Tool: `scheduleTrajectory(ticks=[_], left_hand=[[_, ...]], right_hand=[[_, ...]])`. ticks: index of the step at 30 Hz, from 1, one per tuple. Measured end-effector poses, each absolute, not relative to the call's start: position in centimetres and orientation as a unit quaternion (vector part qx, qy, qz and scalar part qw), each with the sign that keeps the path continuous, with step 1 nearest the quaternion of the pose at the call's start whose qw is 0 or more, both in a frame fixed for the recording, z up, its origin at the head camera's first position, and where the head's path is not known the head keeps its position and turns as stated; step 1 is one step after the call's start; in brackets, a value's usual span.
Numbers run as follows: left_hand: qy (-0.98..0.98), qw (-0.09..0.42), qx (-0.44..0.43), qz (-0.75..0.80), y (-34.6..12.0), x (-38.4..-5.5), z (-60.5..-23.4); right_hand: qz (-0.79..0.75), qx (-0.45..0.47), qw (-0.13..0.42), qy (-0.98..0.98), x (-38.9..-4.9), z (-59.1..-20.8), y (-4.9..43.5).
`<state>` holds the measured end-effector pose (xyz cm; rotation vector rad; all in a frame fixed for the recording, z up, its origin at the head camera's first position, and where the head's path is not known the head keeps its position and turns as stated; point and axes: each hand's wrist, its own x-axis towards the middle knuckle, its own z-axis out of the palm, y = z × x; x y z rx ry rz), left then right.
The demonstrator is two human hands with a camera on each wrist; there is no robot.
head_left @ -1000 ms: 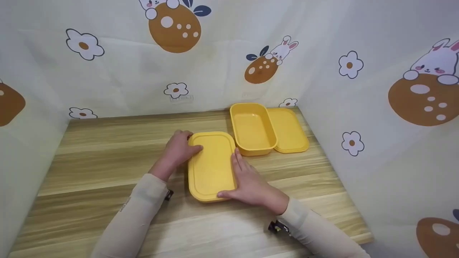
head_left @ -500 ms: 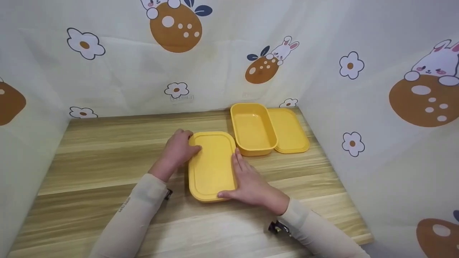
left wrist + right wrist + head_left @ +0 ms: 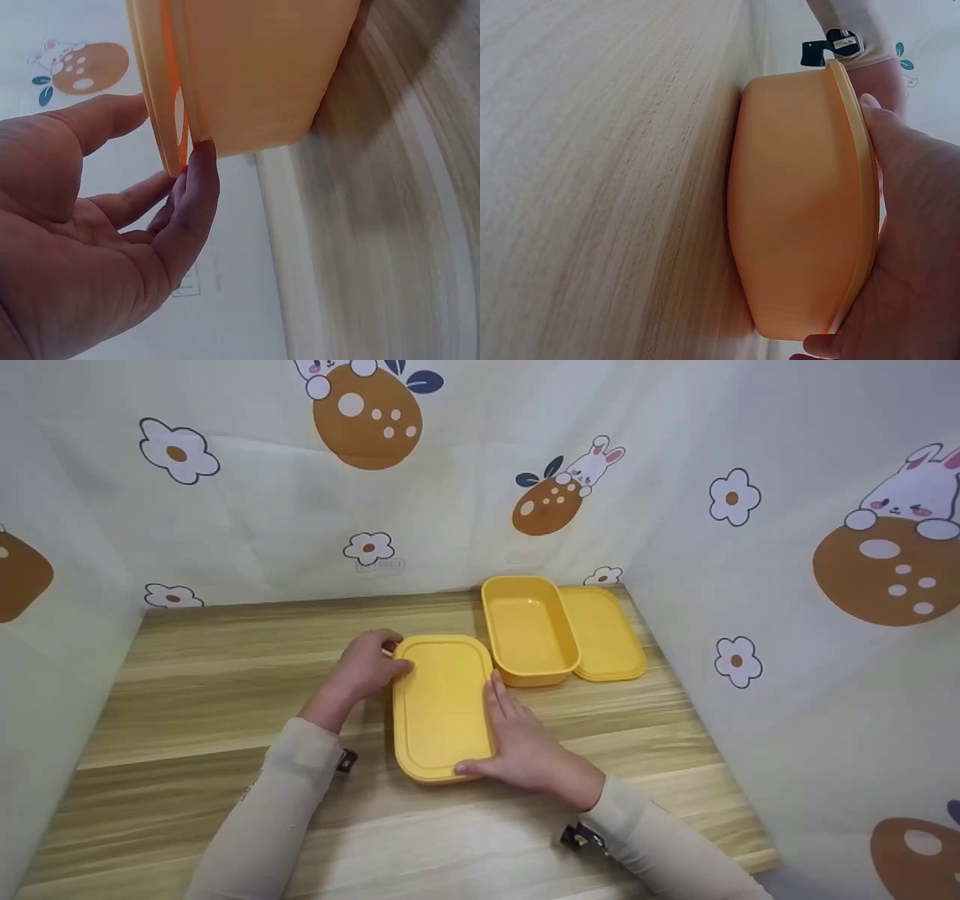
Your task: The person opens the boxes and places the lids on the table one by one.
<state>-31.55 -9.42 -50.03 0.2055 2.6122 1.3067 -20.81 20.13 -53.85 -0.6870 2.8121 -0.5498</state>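
In front of me a yellow rectangular food container point(image 3: 270, 75) stands on the table, its yellow lid point(image 3: 444, 709) on top. My left hand point(image 3: 364, 666) pinches the lid at the far left corner, thumb on the upper face and fingers beneath the edge. Seen from the left wrist, a narrow gap shows between lid edge and container rim there, and one fingertip touches that rim. My right hand point(image 3: 525, 742) rests spread along the right side, with straight fingers against the edge and the thumb on the near right corner. The container's inside is hidden.
Behind and to the right stands a second yellow container point(image 3: 529, 634), uncovered, with nothing visible inside. Another yellow lid point(image 3: 607, 634) lies beside it, partly behind it. Patterned cloth walls point(image 3: 247, 495) border the wooden table point(image 3: 187, 697) at the back and sides.
My left hand has shifted slightly left, its thumb sliding back toward the lid's corner. The right hand and both containers have stayed in place.
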Motion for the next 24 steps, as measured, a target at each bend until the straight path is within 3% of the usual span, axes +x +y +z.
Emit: scheduleTrajectory(ticks=[12,24], left_hand=[[0.851,0.159,0.073,0.495,-10.7,-32.5,-50.8],[0.836,0.169,0.072,0.517,-10.5,-32.7,-50.7]], right_hand=[[-0.193,-0.229,0.100,0.949,-20.8,-53.9,20.1],[-0.197,-0.231,0.099,0.948,-20.9,-53.8,20.1]])
